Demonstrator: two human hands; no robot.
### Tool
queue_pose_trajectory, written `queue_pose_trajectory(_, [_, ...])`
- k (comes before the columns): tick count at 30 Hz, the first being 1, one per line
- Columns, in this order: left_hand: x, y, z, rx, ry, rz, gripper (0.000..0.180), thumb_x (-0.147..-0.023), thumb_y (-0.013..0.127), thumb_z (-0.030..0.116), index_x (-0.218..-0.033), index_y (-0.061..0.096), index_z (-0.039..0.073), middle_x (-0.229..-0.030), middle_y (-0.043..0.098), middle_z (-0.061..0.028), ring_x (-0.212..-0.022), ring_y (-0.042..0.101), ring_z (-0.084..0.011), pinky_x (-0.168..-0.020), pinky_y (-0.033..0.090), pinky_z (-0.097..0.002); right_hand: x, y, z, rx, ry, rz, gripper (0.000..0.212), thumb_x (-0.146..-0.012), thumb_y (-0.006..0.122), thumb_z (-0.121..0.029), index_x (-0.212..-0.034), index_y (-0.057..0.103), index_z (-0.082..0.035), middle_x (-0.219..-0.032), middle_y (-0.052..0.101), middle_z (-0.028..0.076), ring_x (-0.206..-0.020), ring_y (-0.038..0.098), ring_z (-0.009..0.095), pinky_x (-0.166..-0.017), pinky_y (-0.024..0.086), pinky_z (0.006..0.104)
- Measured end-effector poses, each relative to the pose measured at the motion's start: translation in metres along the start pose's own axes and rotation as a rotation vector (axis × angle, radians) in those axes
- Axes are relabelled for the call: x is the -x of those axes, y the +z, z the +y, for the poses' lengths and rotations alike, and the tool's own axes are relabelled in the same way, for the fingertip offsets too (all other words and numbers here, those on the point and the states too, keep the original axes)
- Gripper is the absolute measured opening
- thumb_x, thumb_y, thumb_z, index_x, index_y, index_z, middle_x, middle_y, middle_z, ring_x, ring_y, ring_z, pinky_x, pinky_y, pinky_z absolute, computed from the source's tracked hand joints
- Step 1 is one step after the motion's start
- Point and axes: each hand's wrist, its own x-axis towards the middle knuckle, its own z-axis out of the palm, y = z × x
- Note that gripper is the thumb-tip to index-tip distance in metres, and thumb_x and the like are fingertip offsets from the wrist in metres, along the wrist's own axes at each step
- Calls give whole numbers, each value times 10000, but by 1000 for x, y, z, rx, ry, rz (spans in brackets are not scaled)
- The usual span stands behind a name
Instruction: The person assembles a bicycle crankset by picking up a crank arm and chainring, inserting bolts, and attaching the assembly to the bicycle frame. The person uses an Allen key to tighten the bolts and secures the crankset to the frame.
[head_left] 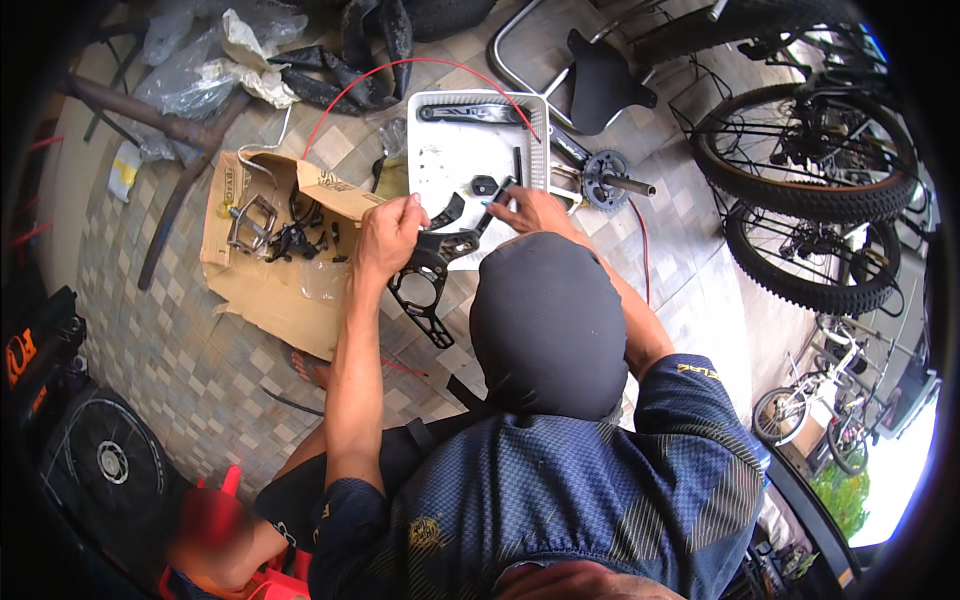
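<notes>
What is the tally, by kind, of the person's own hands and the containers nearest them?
Hands: 2, the left hand and the right hand
White tray: 1
Open cardboard box: 1
Total: 4

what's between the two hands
Between the left hand and the right hand, the head view shows a curved black piece and part of a slotted black component, with the white tray behind them.
</notes>
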Motion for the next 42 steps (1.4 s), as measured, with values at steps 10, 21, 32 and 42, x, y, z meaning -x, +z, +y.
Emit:
queue_pose_trajectory(10, [-25,-39,-34,531,-139,145,454,-1022,555,327,-749,666,-18,-696,645,-14,-647,545,-71,-632,425,-238,35,-9,183,-783,765,617,503,-895,677,-555,-770,550,-84,-575,414,-18,-474,404,121,-426,307,319])
queue_pose_trajectory(21, [-20,-58,-32,645,-264,184,460,-1001,574,430,-771,673,45,-662,596,6,-565,509,-72,-547,382,-227,3,28,194,-1930,689,810,486,-947,671,-468,-689,366,-191,-554,227,-58,-464,214,96,-425,169,260])
queue_pose_trajectory(32, [-32,-90,-29,816,-247,52,468,-994,576,434,-772,632,26,-569,536,-20,-460,478,-103,-457,353,-232,26,-28,149,-1984,433,938,347,-1008,592,-282,-730,426,-157,-568,287,-55,-448,252,80,-392,192,245])
queue_pose_trajectory(42, [73,-249,103,886,-318,130,504,-973,552,510,-806,567,35,-491,457,-41,-341,427,-158,-343,331,-276,191,-131,-1,-1712,406,1019,235,-980,642,-285,-835,524,-142,-591,293,-57,-464,271,79,-421,209,262])
